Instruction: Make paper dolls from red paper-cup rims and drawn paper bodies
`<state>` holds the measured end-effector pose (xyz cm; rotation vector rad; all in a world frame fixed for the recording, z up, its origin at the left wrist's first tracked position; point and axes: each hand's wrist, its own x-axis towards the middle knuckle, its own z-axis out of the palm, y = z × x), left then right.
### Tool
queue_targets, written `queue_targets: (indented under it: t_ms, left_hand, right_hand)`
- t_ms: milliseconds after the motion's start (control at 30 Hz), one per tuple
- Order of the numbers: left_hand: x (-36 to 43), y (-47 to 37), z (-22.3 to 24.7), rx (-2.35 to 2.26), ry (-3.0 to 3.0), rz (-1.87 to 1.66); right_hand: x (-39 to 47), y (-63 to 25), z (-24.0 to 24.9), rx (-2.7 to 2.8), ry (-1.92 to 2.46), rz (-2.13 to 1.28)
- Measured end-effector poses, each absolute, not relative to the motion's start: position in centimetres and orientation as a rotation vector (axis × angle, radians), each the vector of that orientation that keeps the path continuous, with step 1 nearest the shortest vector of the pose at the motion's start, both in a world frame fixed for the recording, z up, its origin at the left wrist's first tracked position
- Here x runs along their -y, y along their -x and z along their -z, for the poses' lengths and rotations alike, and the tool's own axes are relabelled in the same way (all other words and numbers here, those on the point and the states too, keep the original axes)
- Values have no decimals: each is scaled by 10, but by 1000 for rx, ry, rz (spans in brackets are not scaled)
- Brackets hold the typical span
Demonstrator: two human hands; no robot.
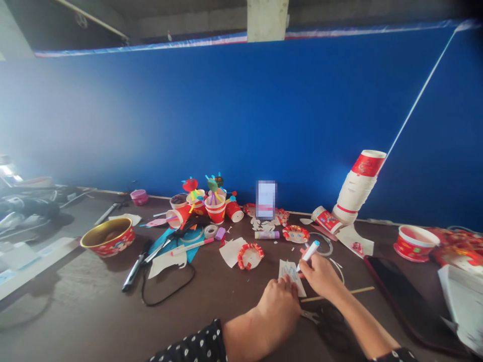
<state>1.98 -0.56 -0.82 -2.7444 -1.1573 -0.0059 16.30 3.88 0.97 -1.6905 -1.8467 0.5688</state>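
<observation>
1. Two bare hands meet over one small sheet of paper [290,270] near the front of the bench [94,322], right of the middle.
2. The right hand [320,275] grips a white marker [310,255] with a light blue end, its tip down at the sheet, which bears blue-grey lines.
3. The left hand [279,301] rests on the sheet's lower left part, fingers bent and close together; whether it pinches anything, I cannot tell.
4. Dark brown and dull, the bench spans the whole view, paler under glare on the left.
5. Behind it stands a plain blue partition [169,110], edged along the top with shiny plastic. A white line [422,95] slants across its right side.
6. Above the partition show a pale pillar [267,20] and a dim grey ceiling.
7. Near the partition, a stack of paper cups [352,193] leans to the right; further left, a red-striped cup [216,210] carries coloured paper shapes.
8. On the left sits a red bowl [115,241] with a gold inside; beyond it, tangled cables [26,213] blur in the light.
9. On the right lie a dark phone [407,296] and a thin stick [360,290]; scissors [311,315] lie partly hidden near the forearms.
</observation>
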Motion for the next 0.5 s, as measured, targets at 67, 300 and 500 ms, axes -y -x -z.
queue_targets:
  t_ms: [67,300,500]
  left_hand:
    - [6,-19,8,1140,2739,31]
    - [7,-18,8,1133,2727,32]
    - [6,-19,8,1134,2746,36]
  right_hand:
    - [-37,-164,-9,1835,1679,-600]
    - [-35,-163,-5,1766,1653,-675]
    - [-32,-165,-6,1863,1677,-526]
